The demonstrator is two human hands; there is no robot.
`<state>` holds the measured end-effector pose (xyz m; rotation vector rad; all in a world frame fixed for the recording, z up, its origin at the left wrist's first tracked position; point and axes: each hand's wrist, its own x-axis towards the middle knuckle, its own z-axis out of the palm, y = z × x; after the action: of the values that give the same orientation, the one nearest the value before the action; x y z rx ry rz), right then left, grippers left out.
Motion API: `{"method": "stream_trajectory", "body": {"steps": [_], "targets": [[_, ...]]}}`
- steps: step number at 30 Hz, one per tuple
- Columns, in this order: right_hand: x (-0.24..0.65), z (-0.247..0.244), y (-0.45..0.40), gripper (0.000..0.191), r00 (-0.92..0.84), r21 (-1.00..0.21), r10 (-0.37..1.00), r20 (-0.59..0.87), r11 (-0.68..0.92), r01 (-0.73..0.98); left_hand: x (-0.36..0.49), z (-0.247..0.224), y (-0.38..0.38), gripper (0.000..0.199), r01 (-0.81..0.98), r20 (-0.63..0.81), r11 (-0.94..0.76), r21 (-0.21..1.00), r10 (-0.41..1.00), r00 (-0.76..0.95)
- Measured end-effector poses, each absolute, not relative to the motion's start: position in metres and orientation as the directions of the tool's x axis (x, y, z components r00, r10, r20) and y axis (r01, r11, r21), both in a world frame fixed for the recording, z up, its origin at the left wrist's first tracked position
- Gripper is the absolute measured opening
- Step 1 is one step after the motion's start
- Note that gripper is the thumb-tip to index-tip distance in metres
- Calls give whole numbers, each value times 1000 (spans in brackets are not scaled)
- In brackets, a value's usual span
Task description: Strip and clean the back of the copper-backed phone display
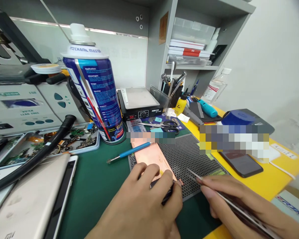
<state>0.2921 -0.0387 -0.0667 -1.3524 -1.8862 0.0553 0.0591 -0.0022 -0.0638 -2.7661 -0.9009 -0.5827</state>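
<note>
My left hand point(149, 196) is curled over the lower end of a rose-gold phone housing point(149, 154), holding it with bent fingers. A black part point(167, 196) shows between those fingers; most of it is hidden. Metal tweezers point(235, 204) are pinched in my right hand point(229, 196), their tips just right of the housing, above a black honeycomb mat point(179, 159). The housing lies partly on that mat. Across its upper end rests a blue-handled tool point(134, 150) with a metal tip.
Behind stand a blue spray can point(96, 96) and a small heating plate point(141, 99), with scissors point(164, 125) before it. At left lie phones point(27, 199), a black hose point(40, 157) and a tray of circuit boards point(98, 142). A dark phone point(241, 164) sits at right.
</note>
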Motion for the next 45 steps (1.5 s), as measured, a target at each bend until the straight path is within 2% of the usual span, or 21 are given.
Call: {"method": "stream_trajectory", "body": {"steps": [2,6,7,10,13,16,19,20,22,25,28,31,34,37,41,45], "targets": [[294,-60,-34,16,-142,-442,803,579,455,773,60,-59,-7,32,617,387,-787,12,572,723],[307,-48,-8,22,-383,-215,687,617,616,758,61,-49,-15,31,635,318,-764,115,634,705],[311,-45,2,24,-478,-131,660,580,654,745,61,-47,-17,29,634,300,-761,139,643,705],[316,-38,26,33,-724,170,606,330,716,677,59,-43,-18,25,628,284,-755,188,654,701],[315,-27,36,38,-811,261,544,214,769,584,58,-42,-18,26,618,275,-759,208,651,708],[312,-14,29,36,-808,232,553,201,775,588,57,-43,-18,28,611,283,-768,190,639,715],[304,-2,18,28,-717,-29,670,192,734,678,56,-44,-19,27,612,287,-773,167,632,720],[300,1,16,26,-698,-119,701,145,713,691,56,-44,-19,27,610,285,-775,164,629,723],[293,5,13,24,-697,-193,717,15,686,701,56,-44,-18,25,611,287,-775,160,629,723],[285,10,14,23,-708,-166,694,-131,688,706,57,-45,-16,25,618,299,-771,151,632,715],[281,13,14,25,-722,-81,661,-203,724,685,57,-45,-15,27,616,308,-774,145,627,716],[278,14,14,21,-758,70,610,-232,788,612,56,-46,-15,26,617,320,-775,136,624,713],[272,13,13,16,-828,247,498,-258,862,442,56,-46,-17,25,618,323,-775,133,623,712],[265,14,13,18,-844,350,434,-315,880,322,55,-46,-16,24,615,324,-777,137,622,713],[257,21,14,15,-813,329,464,-352,874,357,55,-47,-15,25,612,335,-781,126,614,714],[254,28,16,16,-789,184,512,-340,859,478,55,-47,-16,26,610,337,-784,117,609,718]]}}
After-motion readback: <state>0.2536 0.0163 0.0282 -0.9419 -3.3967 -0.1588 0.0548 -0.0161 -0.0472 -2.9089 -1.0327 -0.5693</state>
